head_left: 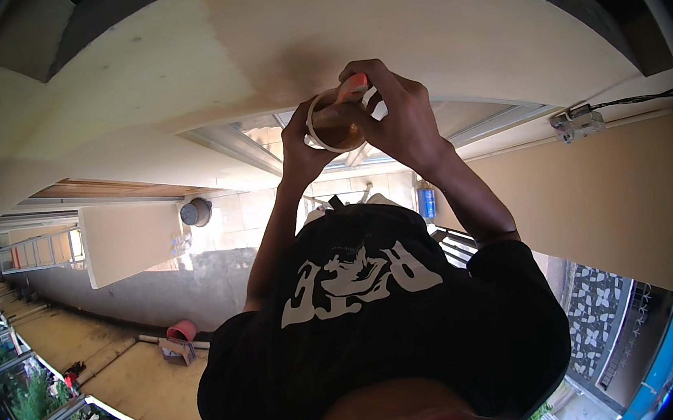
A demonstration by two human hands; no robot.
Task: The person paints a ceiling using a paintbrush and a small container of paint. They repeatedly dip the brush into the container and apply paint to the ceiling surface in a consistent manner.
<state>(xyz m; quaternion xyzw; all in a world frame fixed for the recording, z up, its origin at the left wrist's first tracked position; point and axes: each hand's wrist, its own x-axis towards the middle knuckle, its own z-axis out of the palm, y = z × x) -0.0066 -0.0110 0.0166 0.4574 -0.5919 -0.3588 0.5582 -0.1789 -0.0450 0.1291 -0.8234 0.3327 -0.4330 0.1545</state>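
Observation:
Up against the pale wall surface (284, 27), my left hand (302, 152) is closed around the side of a white-rimmed cup (314, 133). Brown liquid, perhaps paint, shows inside it. My right hand (402, 117) is bent over the cup's other side, its fingers closed on a tool with an orange-red handle (353, 87). That tool looks like a paintbrush, with its lower part in the cup; the bristles cannot be made out. Beyond the cup, a darker tan patch (297, 65) marks the wall beside a lighter area.
A window frame (491, 116) lies right behind my hands. An electrical box with cables (578, 124) is at the right. A blue can (427, 202), a dark bucket (197, 213), a pink bucket (181, 331) and a ladder (41, 251) stand around.

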